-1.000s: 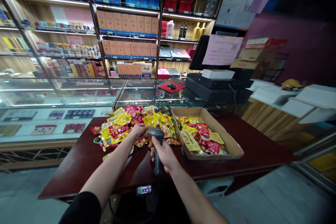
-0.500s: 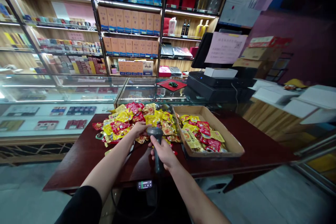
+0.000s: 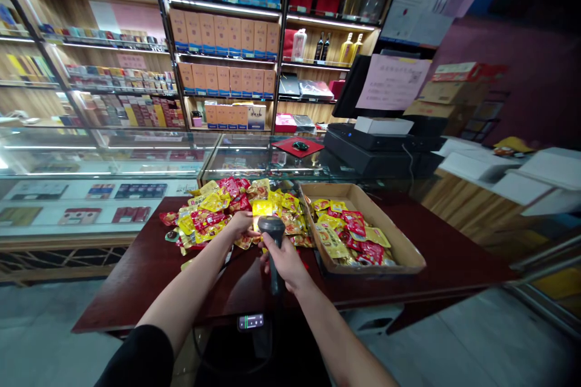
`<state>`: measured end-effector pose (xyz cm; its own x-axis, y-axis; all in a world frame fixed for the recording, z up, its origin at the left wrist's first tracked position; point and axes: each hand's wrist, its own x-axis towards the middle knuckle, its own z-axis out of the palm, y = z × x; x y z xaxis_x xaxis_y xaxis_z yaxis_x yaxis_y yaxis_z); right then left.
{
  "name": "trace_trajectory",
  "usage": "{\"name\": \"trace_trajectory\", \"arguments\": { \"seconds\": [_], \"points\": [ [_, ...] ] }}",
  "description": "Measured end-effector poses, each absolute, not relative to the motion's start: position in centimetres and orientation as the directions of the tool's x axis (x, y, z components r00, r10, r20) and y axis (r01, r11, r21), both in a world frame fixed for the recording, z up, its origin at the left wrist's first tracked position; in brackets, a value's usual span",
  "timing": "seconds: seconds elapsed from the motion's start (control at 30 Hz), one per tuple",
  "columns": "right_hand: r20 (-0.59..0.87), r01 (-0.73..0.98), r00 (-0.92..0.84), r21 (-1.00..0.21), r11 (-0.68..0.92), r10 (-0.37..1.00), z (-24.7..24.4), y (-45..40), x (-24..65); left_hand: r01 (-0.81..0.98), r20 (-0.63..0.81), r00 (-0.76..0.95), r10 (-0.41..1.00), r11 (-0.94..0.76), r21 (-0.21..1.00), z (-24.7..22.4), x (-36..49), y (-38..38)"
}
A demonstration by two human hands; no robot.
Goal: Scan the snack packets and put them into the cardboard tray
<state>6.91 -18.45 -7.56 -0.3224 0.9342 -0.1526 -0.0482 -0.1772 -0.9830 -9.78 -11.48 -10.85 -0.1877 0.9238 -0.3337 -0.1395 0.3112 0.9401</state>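
Note:
A dark handheld scanner [image 3: 273,254] is upright in my right hand [image 3: 287,263], its head pointing away from me. My left hand [image 3: 241,225] pinches the edge of a yellow packet [image 3: 262,210], which is brightly lit just beyond the scanner head. Behind and to the left of my hands, a pile of red and yellow snack packets [image 3: 211,211] spreads over the dark red table [image 3: 149,260]. Right of my right hand stands an open cardboard box [image 3: 399,248] holding more red and yellow packets [image 3: 349,231].
Beyond the table runs a glass counter [image 3: 245,160] with a mouse [image 3: 300,146] on a red mat. A monitor [image 3: 351,87] stands at the back right. A lit phone [image 3: 250,321] is below the table's front edge.
The scanner and my right hand have shifted slightly right. The yellow packet at my left fingertips is now brightly lit.

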Motion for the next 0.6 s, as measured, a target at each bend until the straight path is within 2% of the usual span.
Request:
{"name": "trace_trajectory", "arguments": {
  "seconds": [0.1,0.17,0.47,0.6],
  "points": [
    [0.094,0.011,-0.166,-0.995,0.097,0.982,-7.7,-16.4,7.6,-0.156,-0.337,-0.124,0.933,0.317,0.936,-9.9,-9.9,-12.3],
    [0.2,0.069,-0.083,-0.976,0.206,0.976,-7.9,-14.9,8.0,-0.166,-0.341,-0.092,0.936,0.323,0.932,-9.2,-9.9,-12.8],
    [0.088,0.036,0.024,-0.996,0.087,0.996,-7.3,-11.9,9.5,-0.219,-0.32,0.049,0.946,0.323,0.921,-5.2,-6.8,-13.0],
    [0.095,-0.005,0.081,-0.995,0.096,0.992,-5.8,-10.0,13.0,-0.142,-0.264,0.029,0.964,0.266,0.954,-3.9,-3.0,-10.1]
  ]
}}
